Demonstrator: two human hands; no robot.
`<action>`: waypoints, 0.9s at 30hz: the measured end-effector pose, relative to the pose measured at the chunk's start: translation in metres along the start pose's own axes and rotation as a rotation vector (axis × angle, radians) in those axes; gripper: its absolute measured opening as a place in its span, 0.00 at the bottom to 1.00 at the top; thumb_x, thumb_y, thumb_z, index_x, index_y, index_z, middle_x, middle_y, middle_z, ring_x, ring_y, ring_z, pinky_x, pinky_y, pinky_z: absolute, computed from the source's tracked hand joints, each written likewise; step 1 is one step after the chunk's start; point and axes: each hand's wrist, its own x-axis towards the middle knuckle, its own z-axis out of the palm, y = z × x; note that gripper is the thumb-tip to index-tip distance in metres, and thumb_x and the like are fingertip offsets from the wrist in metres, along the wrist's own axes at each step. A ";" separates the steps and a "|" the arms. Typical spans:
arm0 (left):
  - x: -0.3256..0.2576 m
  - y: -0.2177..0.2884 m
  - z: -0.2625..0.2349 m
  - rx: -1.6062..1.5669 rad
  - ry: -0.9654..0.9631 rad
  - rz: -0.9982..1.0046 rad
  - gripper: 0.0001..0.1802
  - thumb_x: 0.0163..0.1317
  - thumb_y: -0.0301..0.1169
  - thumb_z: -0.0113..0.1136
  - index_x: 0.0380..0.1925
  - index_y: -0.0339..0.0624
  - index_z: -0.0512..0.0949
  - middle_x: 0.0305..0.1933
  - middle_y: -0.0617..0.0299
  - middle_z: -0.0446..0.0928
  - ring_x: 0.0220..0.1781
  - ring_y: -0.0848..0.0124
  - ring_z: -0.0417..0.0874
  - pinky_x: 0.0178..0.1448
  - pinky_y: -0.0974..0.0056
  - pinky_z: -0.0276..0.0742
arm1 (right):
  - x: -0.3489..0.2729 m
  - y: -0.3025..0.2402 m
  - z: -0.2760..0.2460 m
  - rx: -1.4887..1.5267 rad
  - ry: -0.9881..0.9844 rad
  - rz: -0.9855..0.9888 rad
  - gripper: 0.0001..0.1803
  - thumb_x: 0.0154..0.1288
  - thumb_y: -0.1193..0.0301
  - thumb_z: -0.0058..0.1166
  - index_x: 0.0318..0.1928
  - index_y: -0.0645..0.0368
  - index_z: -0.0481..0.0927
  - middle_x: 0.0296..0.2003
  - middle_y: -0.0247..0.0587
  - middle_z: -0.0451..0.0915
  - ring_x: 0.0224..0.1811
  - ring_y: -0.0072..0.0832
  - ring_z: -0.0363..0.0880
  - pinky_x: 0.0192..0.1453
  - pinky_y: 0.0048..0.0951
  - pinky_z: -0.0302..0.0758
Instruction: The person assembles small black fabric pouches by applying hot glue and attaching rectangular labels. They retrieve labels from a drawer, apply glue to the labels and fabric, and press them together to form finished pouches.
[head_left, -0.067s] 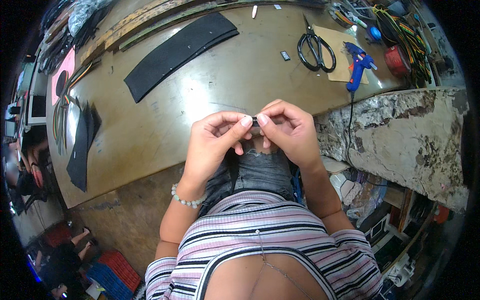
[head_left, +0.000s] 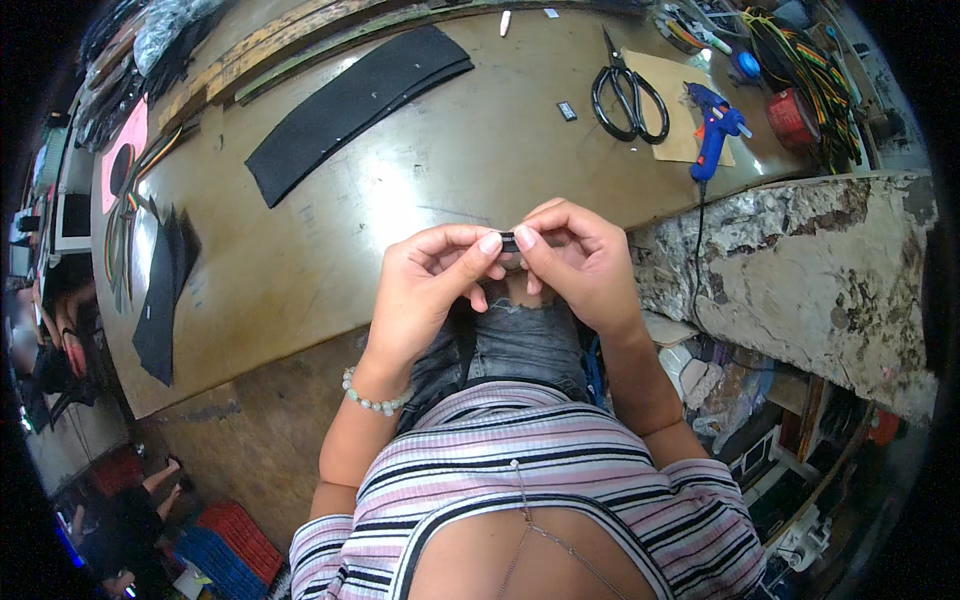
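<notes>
Between my two hands is a small black strip (head_left: 508, 243) with a pale marking, held over the table's near edge above my lap. My left hand (head_left: 448, 262) pinches its left end between thumb and forefinger. At the other end, the thumb and fingers of my right hand (head_left: 576, 252) grip it. Fingertips hide most of the strip. A small dark rectangular tag (head_left: 567, 111) with light marks lies farther off on the table (head_left: 400, 200). To its right are black-handled scissors (head_left: 630, 104).
A blue glue gun (head_left: 712, 132) with a trailing cord rests by tan paper (head_left: 680, 140) at the right. Stacked black fabric strips (head_left: 360, 105) lie at the back left, dark fabric pieces (head_left: 163, 300) at the left edge. A rough, peeling slab (head_left: 790, 280) adjoins the table.
The strip has tilted slightly between my fingers, so more of its pale marking shows. Both hands keep almost the same place and grip. The table scene has shifted a little left.
</notes>
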 end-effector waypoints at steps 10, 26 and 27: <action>0.003 -0.002 -0.008 0.003 0.052 -0.018 0.13 0.68 0.30 0.64 0.45 0.30 0.82 0.40 0.54 0.85 0.36 0.77 0.83 0.31 0.74 0.79 | 0.045 -0.001 -0.175 -0.975 1.183 -0.530 0.37 0.62 0.63 0.68 0.64 0.65 0.64 0.55 0.53 0.76 0.54 0.39 0.78 0.60 0.42 0.74; 0.004 0.007 -0.013 0.003 0.263 0.181 0.10 0.68 0.28 0.63 0.44 0.31 0.81 0.39 0.54 0.84 0.35 0.76 0.83 0.27 0.75 0.76 | -0.043 0.009 -0.014 -0.557 0.292 -0.646 0.32 0.66 0.64 0.63 0.62 0.59 0.59 0.43 0.48 0.76 0.33 0.27 0.79 0.38 0.26 0.78; 0.004 0.008 -0.012 0.024 0.276 0.198 0.10 0.68 0.28 0.63 0.43 0.31 0.81 0.39 0.54 0.84 0.35 0.76 0.83 0.27 0.75 0.77 | -0.048 0.017 -0.013 -0.639 0.241 -0.698 0.34 0.63 0.66 0.66 0.62 0.59 0.59 0.46 0.49 0.74 0.37 0.29 0.79 0.43 0.28 0.79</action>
